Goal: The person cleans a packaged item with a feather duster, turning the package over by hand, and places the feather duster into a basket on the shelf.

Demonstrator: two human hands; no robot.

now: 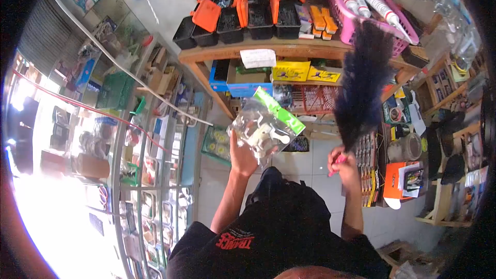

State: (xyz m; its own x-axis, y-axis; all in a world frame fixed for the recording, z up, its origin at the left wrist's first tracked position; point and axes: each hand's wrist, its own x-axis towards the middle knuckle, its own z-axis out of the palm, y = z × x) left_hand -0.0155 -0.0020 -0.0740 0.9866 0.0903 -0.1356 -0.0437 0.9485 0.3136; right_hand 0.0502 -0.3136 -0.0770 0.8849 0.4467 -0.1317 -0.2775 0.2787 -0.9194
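My left hand [243,157] is closed on a clear plastic packet [263,132] with a green header strip and pale white parts inside. Its fingers are partly hidden behind the plastic. On the right, my right hand [343,164] wraps round the pink handle of a feather duster [363,80]. The duster's dark, bushy head points up and stands in front of part of the wooden shelf [310,48] and the pink basket [338,8]. The packet and the duster are apart.
Black boxes [230,26] with orange lids line the shelf top, and white tubes [382,4] lie in the basket. Yellow packs [290,71] and a blue box [249,85] sit below. A glass display case [155,175] runs along the left. An orange box [395,180] is at right.
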